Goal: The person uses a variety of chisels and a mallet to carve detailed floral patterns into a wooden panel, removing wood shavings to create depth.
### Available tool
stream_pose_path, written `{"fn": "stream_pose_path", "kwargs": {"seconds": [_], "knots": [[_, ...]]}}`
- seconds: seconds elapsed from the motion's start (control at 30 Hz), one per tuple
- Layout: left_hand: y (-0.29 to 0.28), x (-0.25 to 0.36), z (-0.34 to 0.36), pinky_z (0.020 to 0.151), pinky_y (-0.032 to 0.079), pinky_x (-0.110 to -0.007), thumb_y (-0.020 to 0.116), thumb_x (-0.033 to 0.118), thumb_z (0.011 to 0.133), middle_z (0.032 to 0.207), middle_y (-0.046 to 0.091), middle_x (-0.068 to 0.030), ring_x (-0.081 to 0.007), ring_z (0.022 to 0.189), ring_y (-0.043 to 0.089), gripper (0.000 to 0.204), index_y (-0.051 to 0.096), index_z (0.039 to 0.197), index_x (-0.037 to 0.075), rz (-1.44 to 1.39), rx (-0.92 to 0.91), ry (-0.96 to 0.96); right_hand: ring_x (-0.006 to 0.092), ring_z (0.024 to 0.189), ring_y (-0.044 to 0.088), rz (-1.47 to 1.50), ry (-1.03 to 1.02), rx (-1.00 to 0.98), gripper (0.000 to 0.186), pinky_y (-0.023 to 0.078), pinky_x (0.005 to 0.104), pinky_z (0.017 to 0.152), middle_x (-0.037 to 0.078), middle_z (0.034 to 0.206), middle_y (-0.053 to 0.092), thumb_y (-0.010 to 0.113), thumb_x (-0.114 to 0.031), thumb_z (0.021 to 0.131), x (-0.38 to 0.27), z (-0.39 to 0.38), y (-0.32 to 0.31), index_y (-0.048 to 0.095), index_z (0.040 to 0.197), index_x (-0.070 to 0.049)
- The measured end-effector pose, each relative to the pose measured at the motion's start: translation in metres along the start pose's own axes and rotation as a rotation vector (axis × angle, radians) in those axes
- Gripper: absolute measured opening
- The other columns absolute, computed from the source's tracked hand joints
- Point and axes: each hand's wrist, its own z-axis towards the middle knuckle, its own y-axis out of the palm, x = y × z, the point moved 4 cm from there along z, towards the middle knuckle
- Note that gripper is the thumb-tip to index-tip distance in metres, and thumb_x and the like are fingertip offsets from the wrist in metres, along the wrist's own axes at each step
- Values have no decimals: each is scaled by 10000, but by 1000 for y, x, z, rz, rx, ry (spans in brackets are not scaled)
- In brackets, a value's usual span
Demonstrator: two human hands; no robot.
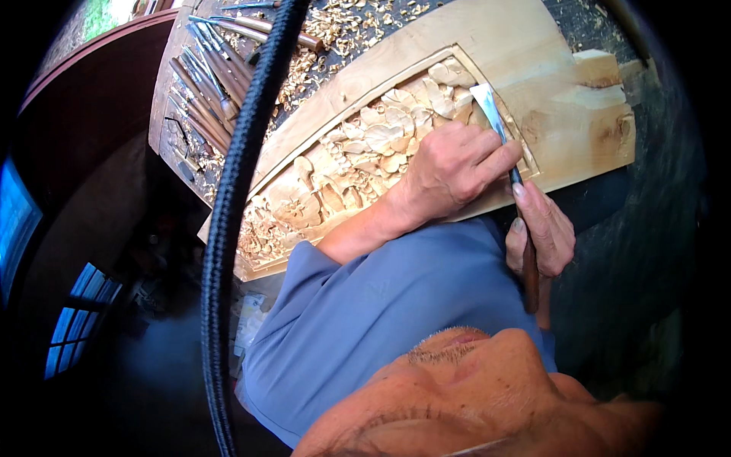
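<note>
A pale wooden board [525,46] lies across the bench, with a carved relief of leaves and flowers [388,137] sunk inside a raised border. Over the relief's right end is a wood-carving chisel [487,107], its broad, bright blade flared at the tip. My left hand [461,164] is closed round the chisel's shank just below the blade and leans on the board. Lower down, my right hand [544,232] grips the dark wooden handle [531,278], thumb and fingers along it. Whether the blade's edge touches the wood, I cannot tell.
Several carving tools with wooden handles [205,87] lie bunched on the bench at the far left. Curled wood shavings [327,34] cover the bench behind the board. A thick black braided cord [242,152] crosses the view left of the board.
</note>
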Motion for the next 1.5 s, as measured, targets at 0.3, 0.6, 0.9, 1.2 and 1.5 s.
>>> {"fn": "stream_pose_path", "kwargs": {"seconds": [0.3, 0.6, 0.9, 1.2, 1.5], "knots": [[3, -1, 0, 572, 457, -371, 741, 170, 862, 789, 515, -41, -220, 652, 573, 294, 714, 1139, 76, -21, 39, -32, 440, 953, 813, 8, 22, 8, 383, 673, 483, 875, 269, 1069, 788, 667, 61, 870, 3, 2, 3, 760, 1241, 62], [1, -4, 1, 563, 459, -366, 764, 120, 817, 754, 543, -28, -211, 641, 598, 336, 741, 1151, 88, -54, 55, -55, 442, 947, 811, 1, 14, -39, 356, 673, 484, 871, 273, 1075, 790, 669, 45, 882, -1, 14, -3, 766, 1223, 68], [1, -2, 1, 589, 477, -368, 742, 165, 872, 809, 534, -41, -222, 678, 590, 301, 717, 1158, 75, -59, 22, -52, 441, 948, 814, 3, 30, -43, 335, 675, 483, 867, 271, 1069, 791, 675, 34, 899, -1, 12, -4, 768, 1219, 66], [1, -4, 3, 598, 491, -380, 742, 145, 845, 807, 541, -54, -236, 685, 605, 315, 706, 1149, 68, -72, 42, -74, 433, 959, 817, 17, 27, -32, 363, 677, 482, 880, 266, 1070, 792, 667, 66, 880, 3, 13, -1, 762, 1231, 48], [0, -4, 4, 604, 504, -394, 732, 125, 846, 806, 547, -64, -253, 694, 622, 304, 699, 1142, 66, -93, 42, -130, 435, 961, 817, 37, 10, -25, 359, 679, 481, 878, 267, 1073, 793, 662, 69, 886, 8, 15, 1, 751, 1233, 52]]}}
